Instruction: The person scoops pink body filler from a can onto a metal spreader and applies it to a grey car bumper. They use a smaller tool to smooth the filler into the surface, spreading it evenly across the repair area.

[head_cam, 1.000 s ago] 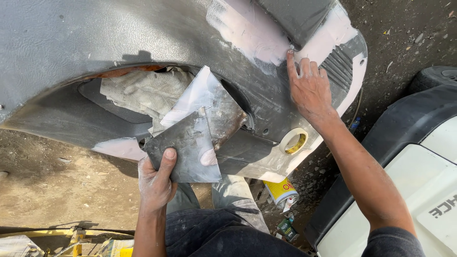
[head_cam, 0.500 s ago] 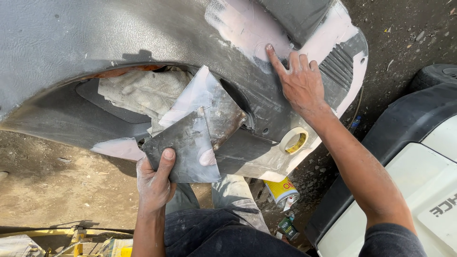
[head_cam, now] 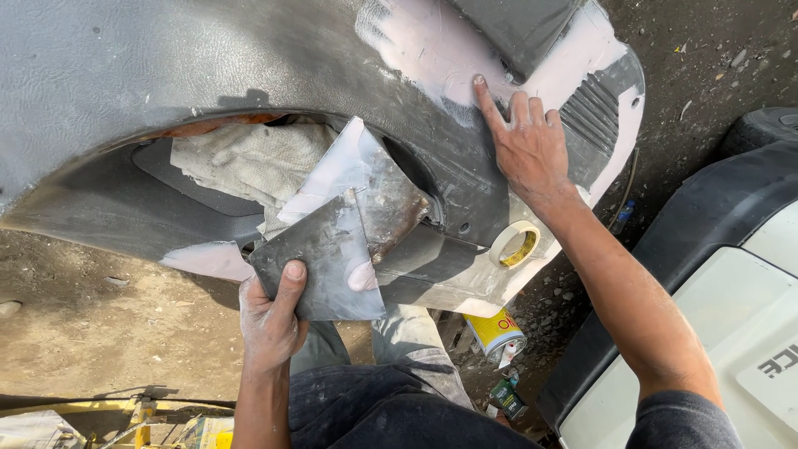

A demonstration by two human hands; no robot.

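Item: grey plastic body panel (head_cam: 166, 83), one, large, lying across the person's lap; judged stiff yet light, best gripped by its edges. Filler mixing boards, two: one (head_cam: 320, 258) pinched in left hand (head_cam: 268, 320), thumb on top; one (head_cam: 366, 187) resting in the recess. Right hand (head_cam: 528, 145) spread, fingertips pressing white filler patch (head_cam: 432, 58). Masking tape roll (head_cam: 517, 244), one. Rag (head_cam: 249, 158), one.

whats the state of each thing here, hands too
left hand: gripping the grey sheet, thumb on top
grey sheet: held flat, smeared
right hand: open, forefinger pressing the white patch
panel: grey, patched white
tape roll: lying flat on panel
rag: crumpled in the recess
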